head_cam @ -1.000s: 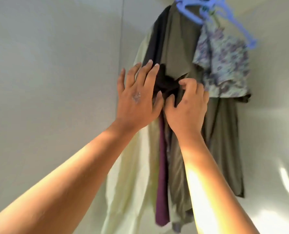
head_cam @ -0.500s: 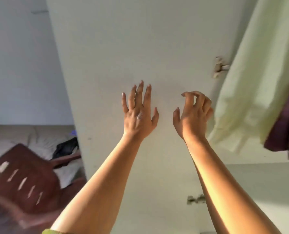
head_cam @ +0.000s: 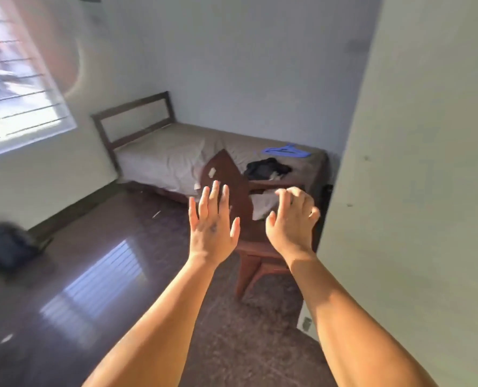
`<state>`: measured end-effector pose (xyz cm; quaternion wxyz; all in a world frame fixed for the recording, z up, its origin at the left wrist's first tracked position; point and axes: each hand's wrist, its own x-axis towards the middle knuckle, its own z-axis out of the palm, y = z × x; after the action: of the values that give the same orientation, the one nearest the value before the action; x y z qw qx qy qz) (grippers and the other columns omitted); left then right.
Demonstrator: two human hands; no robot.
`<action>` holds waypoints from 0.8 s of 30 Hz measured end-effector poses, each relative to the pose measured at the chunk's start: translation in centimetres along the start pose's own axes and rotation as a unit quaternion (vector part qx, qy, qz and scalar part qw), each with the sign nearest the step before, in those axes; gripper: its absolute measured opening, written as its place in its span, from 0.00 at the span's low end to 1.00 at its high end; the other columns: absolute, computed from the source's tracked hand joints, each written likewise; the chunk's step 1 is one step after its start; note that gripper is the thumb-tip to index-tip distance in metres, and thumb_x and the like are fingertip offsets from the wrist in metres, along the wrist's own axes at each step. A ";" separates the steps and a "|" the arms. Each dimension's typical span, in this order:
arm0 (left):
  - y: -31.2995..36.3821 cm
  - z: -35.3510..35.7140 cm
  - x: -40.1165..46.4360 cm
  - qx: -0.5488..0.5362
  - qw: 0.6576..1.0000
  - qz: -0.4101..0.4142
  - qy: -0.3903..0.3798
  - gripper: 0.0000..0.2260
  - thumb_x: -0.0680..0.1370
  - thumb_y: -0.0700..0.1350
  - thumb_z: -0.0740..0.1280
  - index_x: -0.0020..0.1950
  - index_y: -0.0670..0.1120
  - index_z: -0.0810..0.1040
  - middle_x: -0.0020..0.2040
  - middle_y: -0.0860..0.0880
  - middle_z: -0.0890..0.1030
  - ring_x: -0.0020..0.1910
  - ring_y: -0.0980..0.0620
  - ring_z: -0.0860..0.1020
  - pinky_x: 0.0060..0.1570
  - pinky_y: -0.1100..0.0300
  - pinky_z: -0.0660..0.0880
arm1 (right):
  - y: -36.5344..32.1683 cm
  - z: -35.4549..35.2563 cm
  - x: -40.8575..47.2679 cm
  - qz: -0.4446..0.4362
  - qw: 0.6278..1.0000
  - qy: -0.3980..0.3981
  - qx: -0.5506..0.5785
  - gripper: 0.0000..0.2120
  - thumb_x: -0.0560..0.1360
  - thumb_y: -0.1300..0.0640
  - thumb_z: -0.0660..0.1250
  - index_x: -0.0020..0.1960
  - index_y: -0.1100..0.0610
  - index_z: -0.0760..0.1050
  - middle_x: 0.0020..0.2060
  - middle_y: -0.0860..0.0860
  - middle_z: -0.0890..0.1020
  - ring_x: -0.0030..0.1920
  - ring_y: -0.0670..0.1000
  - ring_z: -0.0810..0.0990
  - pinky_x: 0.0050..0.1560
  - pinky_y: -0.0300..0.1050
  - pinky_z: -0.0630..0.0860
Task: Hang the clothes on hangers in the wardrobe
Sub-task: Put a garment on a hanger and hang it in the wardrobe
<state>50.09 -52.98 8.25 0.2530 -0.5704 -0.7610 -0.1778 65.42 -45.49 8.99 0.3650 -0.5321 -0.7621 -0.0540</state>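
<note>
Blue plastic hanger (head_cam: 287, 151): lies flat on the far end of the bed; its long axis runs left to right across the mattress, tilted slightly down to the right; which way the hook points I cannot tell through the blur; it sits beyond both hands, above and between them in the view, well apart from either
Dark crumpled garment (head_cam: 267, 169): heaped on the bed just nearer than the hanger; no clear long axis, a bunched mound with a pale patch at its right edge; beyond the hands and between them, closer to the right hand's fingertips than to the left's; touched by neither
Left hand (head_cam: 212, 227): raised, back toward the camera, fingers straight and spread, pointing up; empty
Right hand (head_cam: 292, 219): raised level with the left, fingers bent forward in a loose curl, thumb out to the left; holds nothing
Single bed with beige sheet and dark wooden headboard (head_cam: 162, 152): stands against the far wall, beyond both hands; headboard far to the left of the left hand
Brown wooden chair (head_cam: 249, 247): directly behind the two hands, partly hidden by them, its back rising past the left hand's fingers
Pale wardrobe door (head_cam: 413, 191): tall panel just right of the right hand
Barred window (head_cam: 17, 88): far left of the left hand, bright
Dark bag (head_cam: 6, 247): on the glossy floor, well left of the left hand; blurred
</note>
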 end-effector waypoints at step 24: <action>-31.6 22.3 20.2 0.071 0.979 -0.177 -0.065 0.33 0.76 0.54 0.64 0.76 0.42 0.60 0.75 0.43 0.64 0.73 0.42 0.63 0.73 0.41 0.55 | -26.2 37.7 22.2 -0.146 0.969 -0.164 0.115 0.20 0.70 0.52 0.68 0.60 0.52 0.69 0.59 0.52 0.71 0.60 0.56 0.70 0.56 0.56 0.70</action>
<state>11.33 -33.83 2.69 0.2074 -0.4174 -0.8754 -0.1282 20.62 -21.83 3.26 0.2822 -0.3709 -0.8820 0.0689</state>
